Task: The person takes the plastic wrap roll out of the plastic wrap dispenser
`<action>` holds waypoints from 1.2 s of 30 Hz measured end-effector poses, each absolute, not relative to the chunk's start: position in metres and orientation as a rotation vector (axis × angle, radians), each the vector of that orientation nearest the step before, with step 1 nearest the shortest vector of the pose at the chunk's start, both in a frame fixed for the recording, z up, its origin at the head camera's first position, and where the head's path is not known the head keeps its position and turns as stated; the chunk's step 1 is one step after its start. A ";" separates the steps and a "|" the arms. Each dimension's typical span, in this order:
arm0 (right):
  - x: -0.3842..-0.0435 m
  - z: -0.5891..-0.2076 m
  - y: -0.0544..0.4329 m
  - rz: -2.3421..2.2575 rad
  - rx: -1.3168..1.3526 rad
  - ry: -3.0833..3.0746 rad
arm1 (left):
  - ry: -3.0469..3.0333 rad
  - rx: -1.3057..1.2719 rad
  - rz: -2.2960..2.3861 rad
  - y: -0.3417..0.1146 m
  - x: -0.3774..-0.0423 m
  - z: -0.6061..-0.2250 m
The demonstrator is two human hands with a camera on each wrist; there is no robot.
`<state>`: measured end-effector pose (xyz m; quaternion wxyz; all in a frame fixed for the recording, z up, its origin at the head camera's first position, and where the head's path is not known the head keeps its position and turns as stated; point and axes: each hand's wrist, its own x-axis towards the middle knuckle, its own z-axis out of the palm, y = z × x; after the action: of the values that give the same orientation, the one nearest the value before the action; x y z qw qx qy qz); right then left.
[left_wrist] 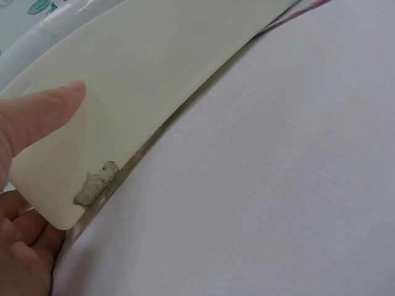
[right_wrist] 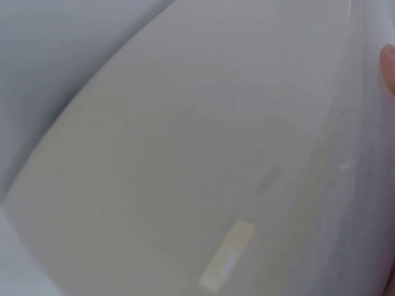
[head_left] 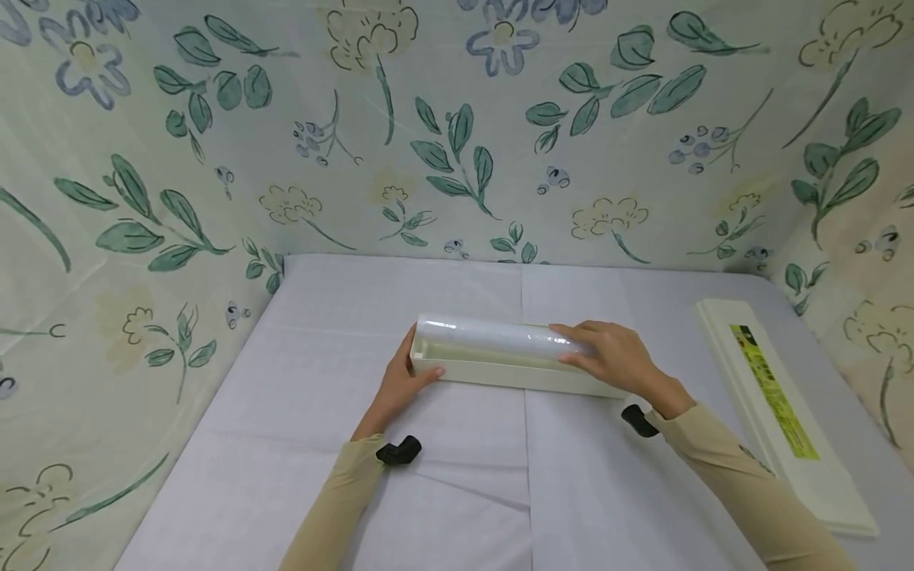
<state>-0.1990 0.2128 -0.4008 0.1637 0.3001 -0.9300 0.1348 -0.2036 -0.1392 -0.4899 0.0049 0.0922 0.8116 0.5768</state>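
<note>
A long, open cream plastic box [head_left: 500,375] lies across the middle of the table. A shiny roll of cling film [head_left: 493,336] sits at its opening, along the far side. My left hand [head_left: 401,385] grips the box's left end, its thumb [left_wrist: 49,114] flat on the near wall and its other fingers around the end. With my right hand [head_left: 620,358] I hold the right end of the roll between thumb and fingers. In the right wrist view only a fingertip [right_wrist: 387,66] shows, beside the roll [right_wrist: 370,160].
A long white lid [head_left: 724,373] with a yellow-green label [head_left: 774,392] lies on the right of the white-covered table [head_left: 321,492]. Floral cloth [head_left: 443,182] hangs behind the table and at both sides. A greyish patch [left_wrist: 97,185] clings to the box's lower corner.
</note>
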 end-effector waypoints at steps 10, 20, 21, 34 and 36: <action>-0.196 -0.403 0.219 0.382 0.856 -2.617 | 2.511 0.287 1.827 -0.139 -0.203 -0.492; -0.192 -0.402 0.226 0.370 0.868 -2.564 | 2.488 0.255 1.825 -0.138 -0.201 -0.490; -0.192 -0.401 0.226 0.363 0.870 -2.559 | 2.485 0.255 1.827 -0.138 -0.201 -0.490; -0.188 -0.398 0.233 0.332 0.821 -2.565 | 2.478 0.278 1.842 -0.136 -0.197 -0.479; -0.187 -0.397 0.234 0.328 0.799 -2.583 | 2.481 0.290 1.844 -0.136 -0.197 -0.478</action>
<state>-0.1874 0.2342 -0.3974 0.2074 0.2869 -0.9278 0.1180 -0.1970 -0.1359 -0.4780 0.0183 0.0935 0.7989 0.5938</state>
